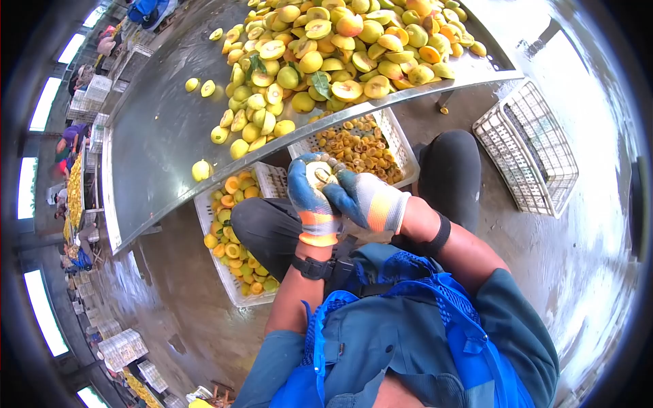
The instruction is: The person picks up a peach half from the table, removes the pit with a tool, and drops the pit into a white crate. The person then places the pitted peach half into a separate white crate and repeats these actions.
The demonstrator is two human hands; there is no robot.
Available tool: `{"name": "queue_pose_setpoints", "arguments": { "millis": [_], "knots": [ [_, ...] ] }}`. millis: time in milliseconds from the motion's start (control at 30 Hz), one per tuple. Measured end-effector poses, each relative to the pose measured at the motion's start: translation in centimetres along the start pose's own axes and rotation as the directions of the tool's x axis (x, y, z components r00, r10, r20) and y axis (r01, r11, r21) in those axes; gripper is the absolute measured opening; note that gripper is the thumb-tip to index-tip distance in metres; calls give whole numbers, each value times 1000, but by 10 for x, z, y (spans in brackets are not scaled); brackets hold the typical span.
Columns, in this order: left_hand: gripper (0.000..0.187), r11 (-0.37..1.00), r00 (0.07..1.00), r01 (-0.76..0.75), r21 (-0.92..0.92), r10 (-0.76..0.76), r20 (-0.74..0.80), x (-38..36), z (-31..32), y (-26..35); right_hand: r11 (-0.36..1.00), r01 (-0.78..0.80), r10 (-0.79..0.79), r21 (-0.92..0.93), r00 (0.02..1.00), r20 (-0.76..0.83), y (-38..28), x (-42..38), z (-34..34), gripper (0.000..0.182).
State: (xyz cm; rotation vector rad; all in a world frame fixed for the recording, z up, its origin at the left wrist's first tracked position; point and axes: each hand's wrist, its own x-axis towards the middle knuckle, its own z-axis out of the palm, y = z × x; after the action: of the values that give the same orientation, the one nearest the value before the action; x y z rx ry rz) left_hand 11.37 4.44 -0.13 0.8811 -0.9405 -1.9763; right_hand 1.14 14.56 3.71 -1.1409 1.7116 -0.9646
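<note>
My left hand (pixel 311 197), in a blue-coated knit glove, is closed around a pale yellow peach half (pixel 317 173) with its cut face up. My right hand (pixel 371 198), gloved the same way, is closed with its fingertips against that face. A small dark curved edge shows at the fruit's centre; I cannot make out whether it is a tool or the pit. Just beyond my hands, on the metal table (pixel 163 146), lies a heap of yellow-green peaches (pixel 333 51), many cut in half, with a few leaves among them.
Between my knees and the table sits a crate of small orange-brown pieces, likely pits (pixel 360 146). A crate of peach halves (pixel 235 238) stands at my left. An upright white crate (pixel 530 149) is on the wet floor at right. Other people and crates line the far left.
</note>
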Motion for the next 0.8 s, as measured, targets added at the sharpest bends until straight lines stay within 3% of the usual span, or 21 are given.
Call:
{"name": "queue_pose_setpoints", "arguments": {
  "millis": [67, 167, 267, 300, 367, 400, 500, 533, 567, 600, 633, 700, 733, 800],
  "knots": [
    [32, 998, 1000, -12, 58, 12, -6, 1, -3, -3, 998, 68, -68, 0, 997, 36, 13, 4, 2, 44],
    [33, 986, 995, -96, 133, 95, 16, -3, 5, 1, 954, 24, -37, 299, 999, 38, 6, 3, 3, 44],
    [33, 954, 977, -211, 214, 210, 30, -7, 11, 2, 928, 4, -19, 374, 999, 35, 4, 2, 7, 43],
    [33, 938, 969, -247, 244, 246, 35, -8, 12, 1, 936, 83, -101, 341, 994, 36, 10, 3, 8, 44],
    [32, 984, 989, -150, 99, 148, 22, -6, 8, -1, 934, 238, -258, 268, 965, 41, 29, 10, 7, 44],
    [32, 995, 995, -95, 26, 94, 16, -6, 6, -2, 944, 207, -226, 258, 973, 47, 26, 8, 4, 42],
    [32, 951, 983, -183, 249, 176, 50, -7, 4, 0, 956, 156, -175, 250, 983, 55, 18, 6, 1, 37],
    [32, 950, 981, -195, 243, 189, 49, -5, 1, -2, 950, 167, -184, 264, 982, 43, 19, 8, 4, 37],
    [32, 881, 957, -290, 374, 274, 97, -3, -4, -3, 944, 178, -193, 277, 981, 30, 21, 9, 5, 37],
    [33, 785, 924, -379, 490, 349, 157, 0, -8, -3, 914, -68, -10, 399, 982, 191, 2, 2, -8, 38],
    [33, 665, 884, -459, 589, 409, 226, 0, -10, -3, 879, -115, 7, 462, 973, 230, 2, 2, -10, 38],
    [34, 814, 924, -381, 438, 355, 144, -6, -1, -1, 790, -211, 29, 575, 951, 308, 3, 2, -10, 38],
    [34, 873, 941, -337, 352, 320, 107, -10, 3, 0, 851, -85, -28, 518, 978, 205, 15, 8, 1, 38],
    [34, 762, 902, -415, 497, 417, 113, -8, -1, -7, 943, 99, -129, 319, 989, 77, 28, 11, 10, 44]
  ]
}}
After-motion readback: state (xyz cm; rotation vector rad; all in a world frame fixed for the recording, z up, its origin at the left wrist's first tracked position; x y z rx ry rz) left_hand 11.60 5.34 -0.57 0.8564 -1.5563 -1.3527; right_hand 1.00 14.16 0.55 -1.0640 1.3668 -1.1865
